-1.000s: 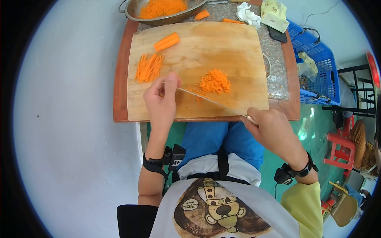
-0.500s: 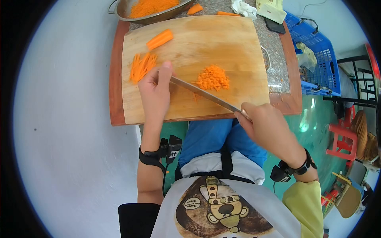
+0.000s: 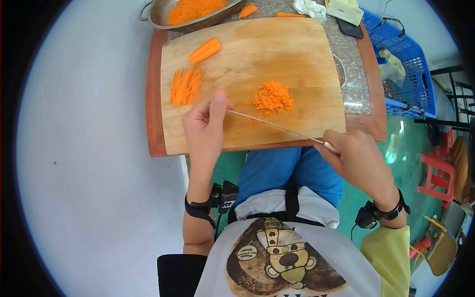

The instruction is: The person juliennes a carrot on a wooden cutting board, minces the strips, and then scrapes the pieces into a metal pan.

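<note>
My right hand [image 3: 357, 154] grips the handle of a kitchen knife [image 3: 277, 126], its blade slanting up and left over the near part of the wooden cutting board [image 3: 297, 47]. At the blade's far end, my left hand [image 3: 204, 129] has its fingers curled and thumb raised, closed about the tip. Those fingertips partly hide the tip. Finely chopped carrot [image 3: 273, 97] lies in a small heap beyond the blade. To the left are cut carrot strips [image 3: 186, 87], and a thick carrot piece [image 3: 205, 50] rests farther back.
A metal bowl [image 3: 217, 19] of shredded carrot stands at the back left, near a carrot end [image 3: 248, 10]. A phone [image 3: 350, 28] and crumpled tissue [image 3: 309, 9] lie at the back right. Beyond the table are a blue basket [image 3: 415, 64] and a red stool [image 3: 438, 173].
The knife has turned so its blade now shows almost edge-on. Both hands stay at the knife. The whole view has shifted slightly, moving the board rightward in the picture.
</note>
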A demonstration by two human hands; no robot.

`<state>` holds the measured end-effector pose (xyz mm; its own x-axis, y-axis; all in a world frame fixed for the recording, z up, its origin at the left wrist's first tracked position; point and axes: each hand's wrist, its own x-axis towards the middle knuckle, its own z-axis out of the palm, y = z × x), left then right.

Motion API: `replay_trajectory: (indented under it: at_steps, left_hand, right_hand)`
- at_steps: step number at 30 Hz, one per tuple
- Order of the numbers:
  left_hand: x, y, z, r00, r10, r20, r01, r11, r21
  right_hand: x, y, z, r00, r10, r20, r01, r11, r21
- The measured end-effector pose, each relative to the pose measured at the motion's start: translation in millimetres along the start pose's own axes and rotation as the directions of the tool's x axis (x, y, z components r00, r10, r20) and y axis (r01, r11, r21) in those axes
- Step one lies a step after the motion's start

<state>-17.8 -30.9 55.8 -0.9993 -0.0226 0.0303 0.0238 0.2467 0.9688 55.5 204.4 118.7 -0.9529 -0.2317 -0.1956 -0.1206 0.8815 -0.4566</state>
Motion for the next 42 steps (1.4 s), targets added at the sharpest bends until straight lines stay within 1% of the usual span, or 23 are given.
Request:
replay_trajectory:
  at_steps: [1,5,8,10,11,13,14,16,19,22,23,24,28,31,33,35,37,39,41,42]
  left_hand:
    - [-0.8,-2.4,0.2,1.000,0.007,-0.013,-0.008,0.998,-0.062]
    - [0.0,-7.5,-0.6,1.000,0.009,0.002,-0.008,0.999,-0.045]
    - [2.3,-12.3,0.4,1.000,0.015,-0.008,-0.016,0.998,-0.065]
    - [3.7,-17.4,0.5,0.998,0.038,-0.055,-0.044,0.993,-0.114]
    - [4.7,-18.2,-1.2,0.998,0.038,-0.051,-0.044,0.992,-0.114]
    - [8.0,-19.2,-6.7,0.995,0.024,-0.099,-0.033,0.996,-0.084]
    - [8.7,-18.6,-8.7,0.995,0.027,-0.097,-0.035,0.996,-0.084]
    - [11.2,-15.1,-11.9,0.997,0.000,-0.071,0.003,0.999,0.049]
    - [6.1,-3.9,-7.9,0.999,0.016,-0.051,-0.014,0.999,0.037]
    - [0.9,0.5,-6.3,0.999,0.005,-0.050,-0.003,0.999,0.037]
    - [-0.3,0.2,-6.1,0.999,0.003,-0.050,-0.001,0.999,0.037]
    - [-1.6,-0.4,-6.5,0.999,0.006,-0.054,-0.006,1.000,0.001]
    - [-4.7,-7.9,-6.6,0.998,-0.002,-0.065,-0.005,0.995,-0.101]
    - [-5.4,-9.4,-7.3,0.998,-0.021,-0.051,0.017,0.996,-0.083]
    - [-4.6,-11.7,-7.7,0.999,-0.019,-0.049,0.014,0.995,-0.097]
    - [-8.4,-15.2,-9.1,0.999,-0.023,-0.046,0.018,0.995,-0.102]
    - [-6.5,-18.5,-12.0,0.995,-0.010,-0.098,-0.001,0.994,-0.109]
    - [-2.2,-20.5,-19.8,0.992,0.005,-0.125,-0.017,0.995,-0.096]
    - [-1.6,-16.6,-21.7,0.988,0.020,-0.155,-0.033,0.996,-0.084]
    - [-2.1,-13.3,-22.3,0.990,-0.004,-0.139,0.003,1.000,-0.010]
  right_hand:
    - [0.3,-0.5,1.2,1.000,-0.002,0.001,0.002,1.000,0.005]
    - [1.8,-1.1,5.8,1.000,0.010,0.012,-0.010,1.000,-0.019]
    - [1.6,-3.6,7.7,1.000,0.015,0.014,-0.014,0.999,-0.049]
    - [2.4,-6.1,11.7,1.000,0.013,0.012,-0.012,0.998,-0.061]
    - [4.2,-6.6,17.2,1.000,0.002,-0.004,-0.002,0.998,-0.059]
    - [8.1,-7.3,20.5,1.000,-0.004,-0.027,0.003,0.998,-0.056]
    - [11.4,-7.2,20.1,1.000,-0.017,-0.022,0.016,0.999,-0.052]
    - [13.9,-6.2,16.6,0.999,-0.033,-0.020,0.032,0.998,-0.049]
    - [12.4,-4.0,1.7,0.997,-0.055,-0.052,0.051,0.996,-0.074]
    - [6.9,-4.8,-3.6,0.998,-0.064,-0.029,0.062,0.995,-0.075]
    - [6.2,-4.6,-2.4,0.999,-0.047,-0.005,0.046,0.998,-0.040]
    - [6.4,-4.8,-1.4,0.999,-0.031,0.022,0.031,1.000,-0.004]
    - [9.1,-5.9,0.4,0.998,-0.025,0.057,0.024,1.000,0.008]
    - [10.6,-5.7,2.8,0.998,0.013,0.058,-0.013,1.000,0.001]
    - [9.8,-2.8,6.9,0.999,-0.024,0.045,0.027,0.998,-0.056]
    - [9.3,-5.4,8.0,0.998,-0.030,0.055,0.034,0.997,-0.070]
    - [12.6,-8.2,11.1,0.998,-0.046,0.041,0.049,0.996,-0.080]
    - [21.0,-7.7,18.6,0.993,-0.122,-0.005,0.121,0.990,-0.072]
    - [27.5,-6.3,13.4,0.992,-0.124,-0.010,0.123,0.990,-0.062]
    - [29.6,-6.1,9.8,0.992,-0.124,-0.004,0.124,0.991,-0.053]
